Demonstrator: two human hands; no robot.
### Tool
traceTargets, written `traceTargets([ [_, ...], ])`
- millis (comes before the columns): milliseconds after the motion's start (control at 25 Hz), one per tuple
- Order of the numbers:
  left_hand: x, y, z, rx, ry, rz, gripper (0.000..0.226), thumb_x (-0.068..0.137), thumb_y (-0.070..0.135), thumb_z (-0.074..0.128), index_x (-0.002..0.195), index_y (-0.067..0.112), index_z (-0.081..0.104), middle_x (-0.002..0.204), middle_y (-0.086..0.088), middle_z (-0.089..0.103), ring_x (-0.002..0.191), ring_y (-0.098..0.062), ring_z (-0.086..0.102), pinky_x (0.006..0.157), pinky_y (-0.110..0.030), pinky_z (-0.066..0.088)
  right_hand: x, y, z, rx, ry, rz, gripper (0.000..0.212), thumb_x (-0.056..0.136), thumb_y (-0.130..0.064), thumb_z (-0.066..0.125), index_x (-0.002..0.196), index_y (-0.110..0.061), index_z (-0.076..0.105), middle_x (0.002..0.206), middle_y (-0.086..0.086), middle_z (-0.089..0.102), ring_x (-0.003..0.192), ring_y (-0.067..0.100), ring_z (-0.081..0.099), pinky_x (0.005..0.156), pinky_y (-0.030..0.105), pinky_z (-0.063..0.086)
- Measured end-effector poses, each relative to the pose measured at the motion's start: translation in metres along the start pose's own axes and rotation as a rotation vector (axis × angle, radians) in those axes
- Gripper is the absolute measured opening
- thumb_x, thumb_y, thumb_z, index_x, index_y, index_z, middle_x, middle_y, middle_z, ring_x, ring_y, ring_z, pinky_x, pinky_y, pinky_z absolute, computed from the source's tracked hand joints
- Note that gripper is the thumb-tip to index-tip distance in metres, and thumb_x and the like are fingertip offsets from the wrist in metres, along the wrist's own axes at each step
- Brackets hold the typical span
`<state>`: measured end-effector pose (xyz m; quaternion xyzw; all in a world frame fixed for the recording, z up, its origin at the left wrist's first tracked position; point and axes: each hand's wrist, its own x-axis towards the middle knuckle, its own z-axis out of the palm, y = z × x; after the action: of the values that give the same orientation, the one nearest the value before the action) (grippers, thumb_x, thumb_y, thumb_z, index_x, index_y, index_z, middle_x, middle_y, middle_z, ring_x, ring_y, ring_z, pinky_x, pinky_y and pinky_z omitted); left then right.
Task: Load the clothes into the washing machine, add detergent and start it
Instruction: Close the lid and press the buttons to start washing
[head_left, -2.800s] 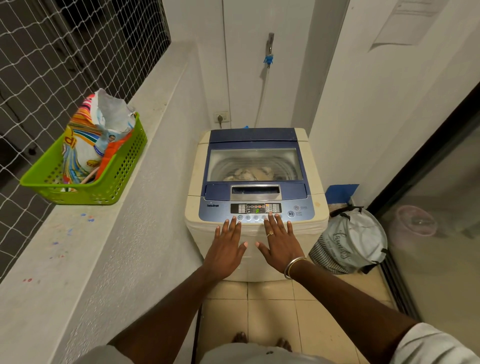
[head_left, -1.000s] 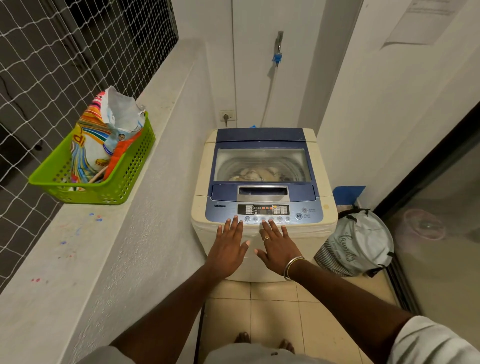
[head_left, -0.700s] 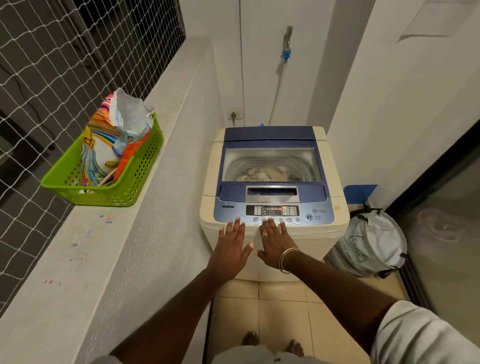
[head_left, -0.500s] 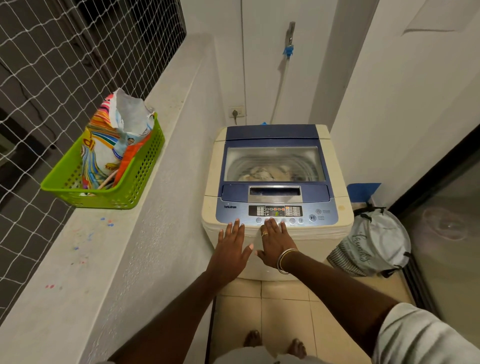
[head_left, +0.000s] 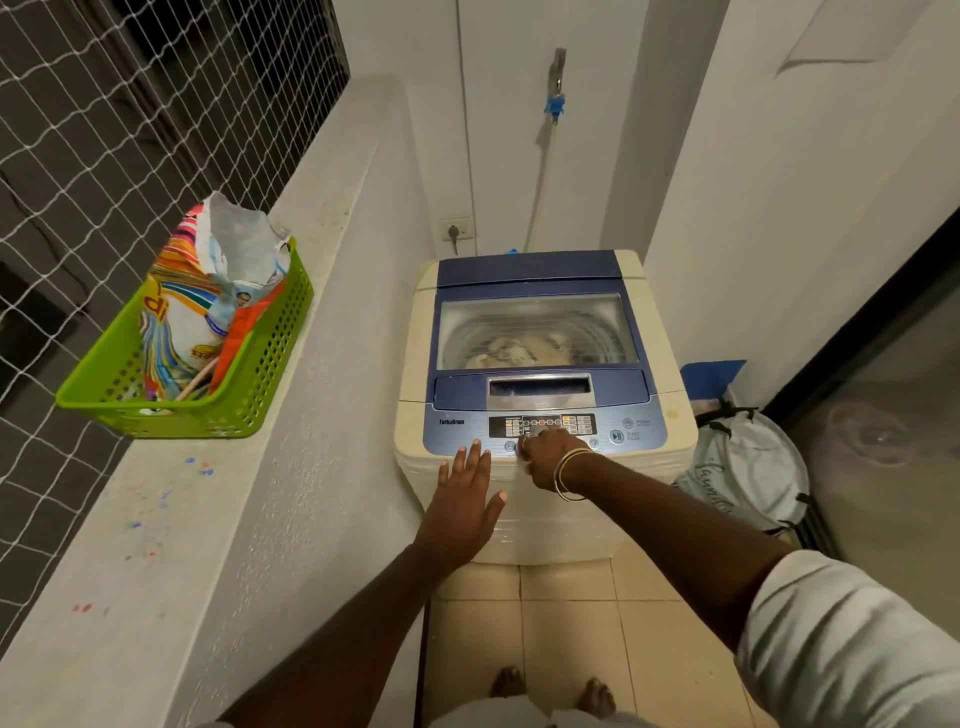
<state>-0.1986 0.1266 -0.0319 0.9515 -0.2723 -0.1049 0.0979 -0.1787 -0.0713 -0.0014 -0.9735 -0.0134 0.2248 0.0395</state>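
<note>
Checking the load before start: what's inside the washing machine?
Through the closed clear lid, pale crumpled clothes lie in the ribbed drum. What lies beneath them is covered; the lid's blue frame hides the drum's edges.

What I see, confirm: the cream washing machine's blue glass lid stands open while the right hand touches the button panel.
No: the head view shows the blue glass lid shut on the cream washing machine; the right hand touches the button panel.

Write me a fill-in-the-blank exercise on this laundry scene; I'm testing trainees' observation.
The lid of the washing machine is ____.
The colourful bag stands in a ____ basket.
The flat hand on the machine's front is the person's ____ one.
Missing: closed; green; left.
</note>
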Motion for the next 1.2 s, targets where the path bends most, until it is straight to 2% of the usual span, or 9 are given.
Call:
traceTargets([
  [80, 0.003, 0.000, -0.004, 0.017, 0.025, 0.019, 0.068, 0.102, 0.053, 0.024, 0.158, 0.017, 0.007, 0.166, -0.004, -0.004, 0.153, -0.024, -0.003, 0.118, -0.039, -0.006, -0.009, -0.002, 0.006, 0.021, 0.072, -0.025, 0.043, 0.092, -0.034, 0.053, 0.131, -0.016, 0.053, 0.137, 0.016, 0.052, 0.130, 0.037, 0.044, 0.106, 0.050, 0.042],
  [200, 0.008, 0.001, -0.009, 0.023, 0.023, 0.022, 0.069, 0.102, 0.054, 0.024, 0.158, 0.018, 0.006, 0.166, -0.003, -0.004, 0.153, -0.024, -0.003, 0.119, -0.040, -0.005, -0.029, -0.001, 0.025, 0.007, 0.232, -0.082, 0.053, 0.094, -0.034, 0.050, 0.142, -0.011, 0.045, 0.151, 0.013, 0.041, 0.146, 0.031, 0.026, 0.121, 0.048, 0.020],
  [440, 0.006, 0.016, -0.005, 0.028, 0.031, 0.048, 0.072, 0.099, 0.058, 0.014, 0.158, 0.018, 0.005, 0.166, -0.003, -0.004, 0.153, -0.024, -0.003, 0.121, -0.041, -0.004, -0.068, 0.007, 0.055, 0.075, 0.317, 0.004, 0.071, 0.100, -0.046, 0.037, 0.156, -0.006, 0.018, 0.164, 0.014, 0.009, 0.153, 0.031, 0.003, 0.123, 0.043, 0.003],
  [640, -0.001, 0.028, 0.001, 0.014, 0.051, 0.066, 0.068, 0.103, 0.052, 0.023, 0.158, 0.017, 0.007, 0.166, -0.004, -0.002, 0.153, -0.023, -0.003, 0.120, -0.039, -0.006, -0.087, 0.014, 0.064, 0.098, 0.296, 0.038, 0.079, 0.099, -0.056, 0.029, 0.157, -0.007, 0.008, 0.165, 0.012, -0.001, 0.153, 0.027, -0.005, 0.124, 0.047, 0.006],
  [800, -0.001, 0.030, -0.003, 0.023, 0.042, 0.068, 0.068, 0.103, 0.052, 0.024, 0.158, 0.016, 0.007, 0.166, -0.004, -0.001, 0.153, -0.023, -0.002, 0.119, -0.038, -0.008, -0.089, 0.016, 0.058, 0.107, 0.301, 0.047, 0.079, 0.100, -0.055, 0.030, 0.157, -0.008, 0.003, 0.165, 0.011, -0.004, 0.153, 0.026, -0.008, 0.123, 0.041, -0.001],
  [1200, -0.005, 0.035, 0.001, 0.006, 0.011, 0.051, 0.068, 0.103, 0.052, 0.024, 0.158, 0.018, 0.001, 0.166, -0.003, -0.006, 0.153, -0.022, -0.006, 0.120, -0.039, -0.007, -0.085, 0.014, 0.058, 0.077, 0.304, 0.055, 0.080, 0.100, -0.057, 0.027, 0.157, -0.008, 0.002, 0.165, 0.012, -0.004, 0.152, 0.027, -0.008, 0.121, 0.041, -0.004],
])
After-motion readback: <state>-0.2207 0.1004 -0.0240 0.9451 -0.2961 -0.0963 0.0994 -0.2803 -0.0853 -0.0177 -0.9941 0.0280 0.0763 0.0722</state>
